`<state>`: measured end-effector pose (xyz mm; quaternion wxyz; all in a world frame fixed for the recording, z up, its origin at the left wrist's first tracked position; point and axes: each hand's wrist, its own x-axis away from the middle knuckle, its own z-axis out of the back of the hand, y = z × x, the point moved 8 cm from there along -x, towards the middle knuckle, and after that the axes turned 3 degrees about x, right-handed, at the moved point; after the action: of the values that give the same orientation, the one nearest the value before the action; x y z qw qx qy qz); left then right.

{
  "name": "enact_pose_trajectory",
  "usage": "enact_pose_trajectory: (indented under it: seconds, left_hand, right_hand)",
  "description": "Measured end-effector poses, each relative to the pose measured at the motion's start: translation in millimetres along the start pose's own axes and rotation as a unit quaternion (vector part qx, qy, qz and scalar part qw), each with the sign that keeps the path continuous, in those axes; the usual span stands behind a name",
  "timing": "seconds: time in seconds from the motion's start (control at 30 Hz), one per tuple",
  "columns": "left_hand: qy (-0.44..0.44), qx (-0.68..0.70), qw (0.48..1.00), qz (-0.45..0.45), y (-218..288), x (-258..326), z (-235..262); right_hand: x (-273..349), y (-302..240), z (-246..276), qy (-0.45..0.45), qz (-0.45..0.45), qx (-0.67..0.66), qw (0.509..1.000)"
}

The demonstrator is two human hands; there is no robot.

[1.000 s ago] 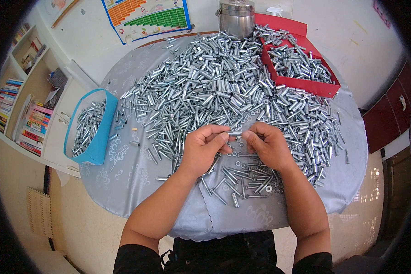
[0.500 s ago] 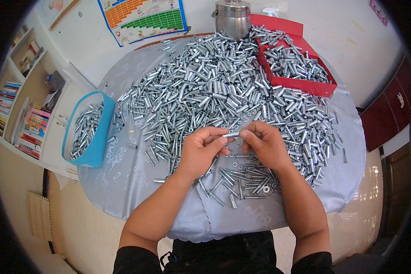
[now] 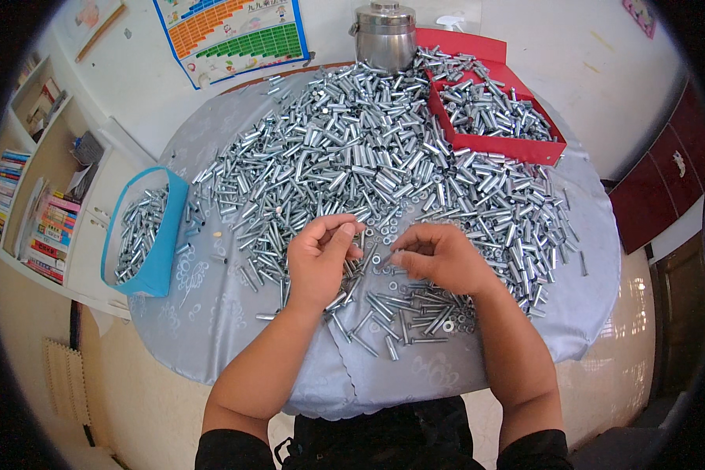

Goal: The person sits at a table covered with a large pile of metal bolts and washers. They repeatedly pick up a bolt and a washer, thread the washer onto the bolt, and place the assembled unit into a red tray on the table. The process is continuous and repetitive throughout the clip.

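Note:
My left hand (image 3: 319,254) is closed, thumb against the curled forefinger, above the near side of a large pile of metal sleeves and bolts (image 3: 321,157). Whatever its fingers hold is hidden. To its right, my right hand (image 3: 442,257) reaches down with thumb and fingertips together. Something small and dark shows at those fingertips, too small to name. Loose nuts and washers (image 3: 393,286) lie between and below the hands. Closer to me, several long bolts (image 3: 415,313) are spread on the grey tablecloth (image 3: 235,329).
A blue fabric bin (image 3: 164,258) of metal sleeves stands at the table's left. At the back right sits an open red box (image 3: 509,147) filled with similar parts. A steel lidded pot (image 3: 385,43) is behind the pile. Bookshelves (image 3: 35,172) line the left wall.
My hands were together, with a metal sleeve between their fingertips. Now they are apart, the right one lower toward the nuts and washers. The whole view has shifted slightly.

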<state>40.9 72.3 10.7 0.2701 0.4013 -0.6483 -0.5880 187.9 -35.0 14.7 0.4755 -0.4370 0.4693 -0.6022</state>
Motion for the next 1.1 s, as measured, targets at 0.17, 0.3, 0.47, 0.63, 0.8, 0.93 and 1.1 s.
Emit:
enact_pose_trajectory:
  seconds: [0.17,0.3,0.47,0.63,0.8,0.93,1.1]
  left_hand:
    - [0.004,-0.001,1.000,-0.012,5.5,0.5,-2.1]
    - [0.006,-0.003,1.000,-0.007,3.8,1.3,-1.4]
    - [0.013,-0.003,1.000,0.000,4.3,0.0,1.7]
    - [0.058,-0.013,0.998,-0.023,12.6,-4.5,15.1]
    - [0.094,-0.027,0.994,-0.039,12.2,-16.5,38.5]
    - [0.048,-0.214,0.975,-0.048,9.0,-17.9,33.0]
    - [-0.017,-0.423,0.883,-0.202,30.5,-5.5,6.6]
  right_hand:
    - [-3.1,-0.3,53.7,0.220,0.116,-0.235,0.940]
    - [6.5,-14.9,70.3,0.337,0.180,-0.328,0.864]
    - [1.0,3.6,69.3,0.295,0.127,-0.248,0.914]
    - [5.3,11.9,73.0,0.325,0.095,-0.217,0.915]
    - [1.3,13.7,64.0,0.306,0.077,-0.156,0.936]
    - [1.7,11.8,61.6,0.306,0.080,-0.126,0.940]
    - [1.5,11.6,60.9,0.306,0.076,-0.109,0.943]
